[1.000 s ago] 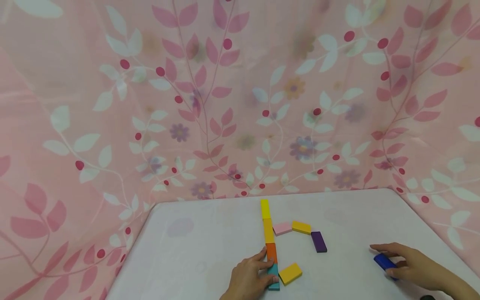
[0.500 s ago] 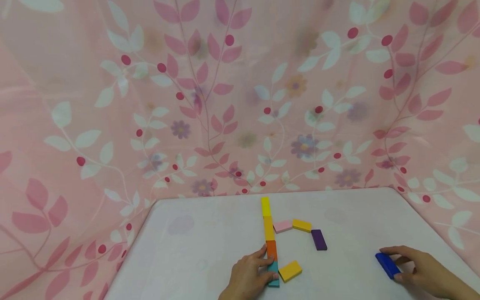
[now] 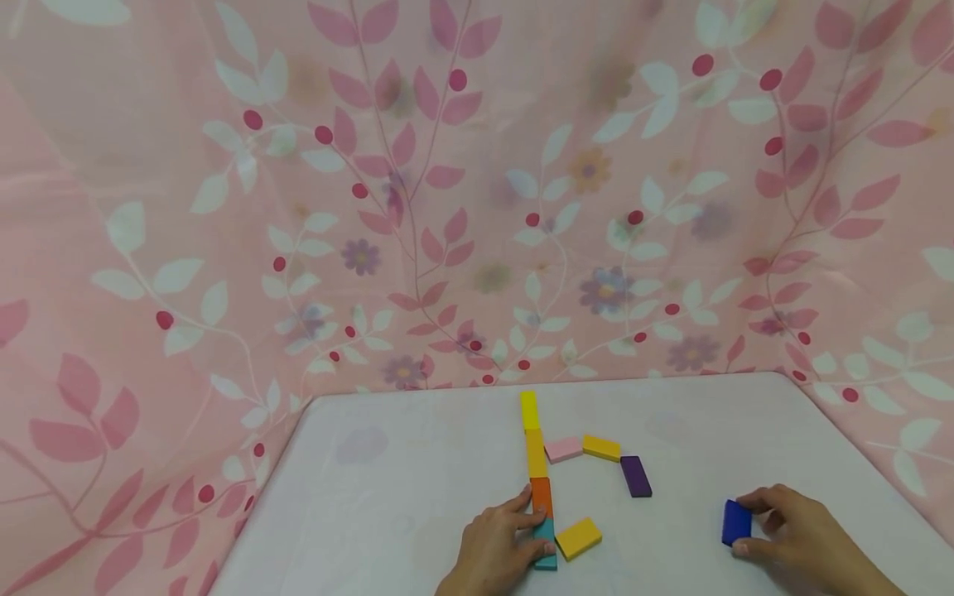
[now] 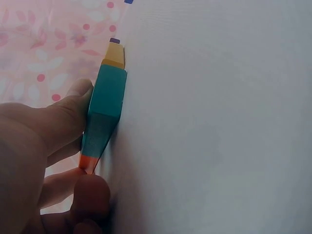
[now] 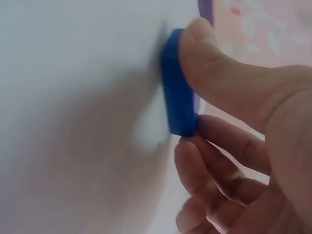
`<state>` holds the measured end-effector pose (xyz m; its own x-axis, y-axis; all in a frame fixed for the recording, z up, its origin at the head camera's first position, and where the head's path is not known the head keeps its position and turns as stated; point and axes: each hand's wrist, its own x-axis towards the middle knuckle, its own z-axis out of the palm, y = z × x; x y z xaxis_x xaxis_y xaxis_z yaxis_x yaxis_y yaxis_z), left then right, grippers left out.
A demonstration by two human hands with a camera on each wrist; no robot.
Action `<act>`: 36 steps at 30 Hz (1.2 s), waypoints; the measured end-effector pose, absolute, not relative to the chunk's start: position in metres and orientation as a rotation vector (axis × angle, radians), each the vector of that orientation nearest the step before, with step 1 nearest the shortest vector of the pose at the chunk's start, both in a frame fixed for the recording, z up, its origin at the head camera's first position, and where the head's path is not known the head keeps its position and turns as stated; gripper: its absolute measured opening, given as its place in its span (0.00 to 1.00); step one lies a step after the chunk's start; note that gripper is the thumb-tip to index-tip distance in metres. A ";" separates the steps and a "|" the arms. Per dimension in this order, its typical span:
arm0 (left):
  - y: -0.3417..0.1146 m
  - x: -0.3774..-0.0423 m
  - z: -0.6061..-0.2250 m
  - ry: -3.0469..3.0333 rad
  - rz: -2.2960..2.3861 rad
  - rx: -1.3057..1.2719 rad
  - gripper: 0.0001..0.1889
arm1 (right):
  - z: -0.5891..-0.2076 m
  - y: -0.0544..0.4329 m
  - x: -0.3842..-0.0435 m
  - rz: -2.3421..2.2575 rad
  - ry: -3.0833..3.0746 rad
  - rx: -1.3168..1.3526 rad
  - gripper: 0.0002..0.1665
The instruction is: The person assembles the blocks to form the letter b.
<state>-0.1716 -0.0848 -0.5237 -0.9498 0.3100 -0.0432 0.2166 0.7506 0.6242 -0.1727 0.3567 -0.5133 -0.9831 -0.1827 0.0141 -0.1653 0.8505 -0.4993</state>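
Between the thumb and fingers of my right hand (image 3: 797, 534) a blue block (image 3: 736, 523) is pinched, close over the white tabletop. The right wrist view shows the thumb at one end of this blue block (image 5: 178, 90) and fingertips at the other. My left hand (image 3: 492, 538) rests on a straight row, its fingers touching the orange block (image 3: 542, 495) and its thumb on the teal block (image 3: 546, 561). Further up that row lie a yellow-orange block (image 3: 536, 454) and a bright yellow block (image 3: 528, 410).
A pink block (image 3: 564, 449), a yellow block (image 3: 601, 448) and a purple block (image 3: 636, 477) curve out from the row's right side. Another yellow block (image 3: 578, 538) sits slanted beside the teal one. Floral cloth (image 3: 477, 207) hangs behind the white table (image 3: 358, 497).
My right hand has moved left with the blue block, turning it from slanted to nearly upright in the head view. My left hand and the other blocks have stayed in place.
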 end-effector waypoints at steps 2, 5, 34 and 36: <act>-0.085 -0.172 -0.524 2.801 0.970 0.418 0.27 | -0.511 0.347 -0.173 -0.758 2.935 -0.162 0.38; -0.084 -0.173 -0.524 2.799 0.967 0.411 0.26 | -0.510 0.336 -0.174 -0.698 2.879 -0.068 0.46; -0.085 -0.171 -0.523 2.827 0.946 0.456 0.27 | -0.513 0.271 -0.167 -0.787 2.937 -0.108 0.38; -0.085 -0.171 -0.523 2.825 0.948 0.457 0.27 | -0.511 0.263 -0.168 -0.799 2.931 -0.101 0.39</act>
